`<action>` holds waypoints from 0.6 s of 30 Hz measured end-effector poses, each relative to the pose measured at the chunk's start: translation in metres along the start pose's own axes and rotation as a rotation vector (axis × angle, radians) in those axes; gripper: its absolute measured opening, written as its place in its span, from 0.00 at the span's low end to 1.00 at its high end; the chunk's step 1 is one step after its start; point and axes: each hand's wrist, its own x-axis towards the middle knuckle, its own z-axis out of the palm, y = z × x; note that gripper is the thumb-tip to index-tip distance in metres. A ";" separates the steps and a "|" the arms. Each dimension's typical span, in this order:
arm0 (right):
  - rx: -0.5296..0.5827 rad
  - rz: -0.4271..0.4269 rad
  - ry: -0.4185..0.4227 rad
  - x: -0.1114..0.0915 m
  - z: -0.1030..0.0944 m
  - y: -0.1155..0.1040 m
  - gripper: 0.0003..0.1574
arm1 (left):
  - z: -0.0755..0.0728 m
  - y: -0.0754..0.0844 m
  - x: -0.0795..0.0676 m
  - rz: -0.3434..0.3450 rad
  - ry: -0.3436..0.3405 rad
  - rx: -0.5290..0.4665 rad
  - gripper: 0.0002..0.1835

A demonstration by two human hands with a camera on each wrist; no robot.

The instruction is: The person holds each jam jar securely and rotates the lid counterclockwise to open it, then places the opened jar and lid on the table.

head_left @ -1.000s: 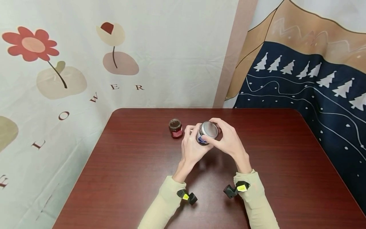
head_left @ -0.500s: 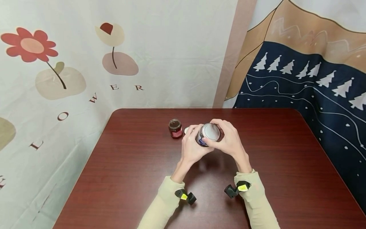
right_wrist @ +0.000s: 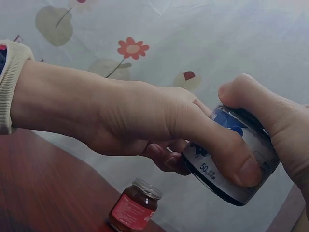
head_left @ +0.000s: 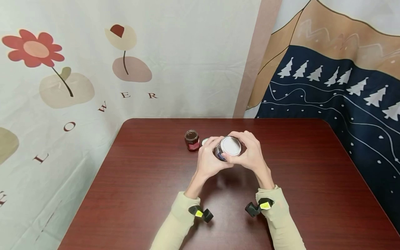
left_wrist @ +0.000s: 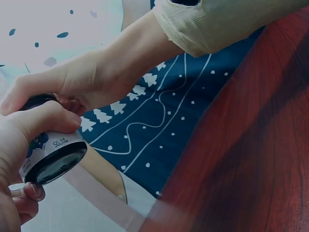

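Observation:
A glass jar with a white and blue label and a silvery lid (head_left: pixel 231 146) is held tilted above the table by both hands. My left hand (head_left: pixel 210 160) grips its body, with the thumb across the label (right_wrist: pixel 205 169) in the right wrist view. My right hand (head_left: pixel 251 151) grips the lid end from the right. In the left wrist view the dark jar bottom (left_wrist: pixel 58 163) faces the camera, while the fingers hide much of the jar. Left of the hands stands a smaller dark jar (head_left: pixel 192 140) with a red label and no lid on its rim.
A small white round piece (head_left: pixel 205 141) lies beside the smaller jar, partly hidden by the left hand. Everything is over a reddish-brown table (head_left: pixel 150 180). Behind it hang a pale flower-print cloth (head_left: pixel 187 69) and a navy tree-print cloth (head_left: pixel 312 93).
Both hands have shifted slightly toward the person with the jar, and its lid now looks brighter. More of the white round piece shows. The smaller jar has stayed put.

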 end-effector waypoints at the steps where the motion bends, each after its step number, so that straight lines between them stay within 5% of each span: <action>1: -0.003 -0.009 0.000 0.000 0.000 -0.001 0.34 | -0.001 0.000 0.000 0.001 -0.006 -0.005 0.41; 18: 0.110 -0.069 0.003 0.003 0.001 -0.005 0.32 | -0.016 0.003 0.005 -0.030 -0.140 -0.138 0.38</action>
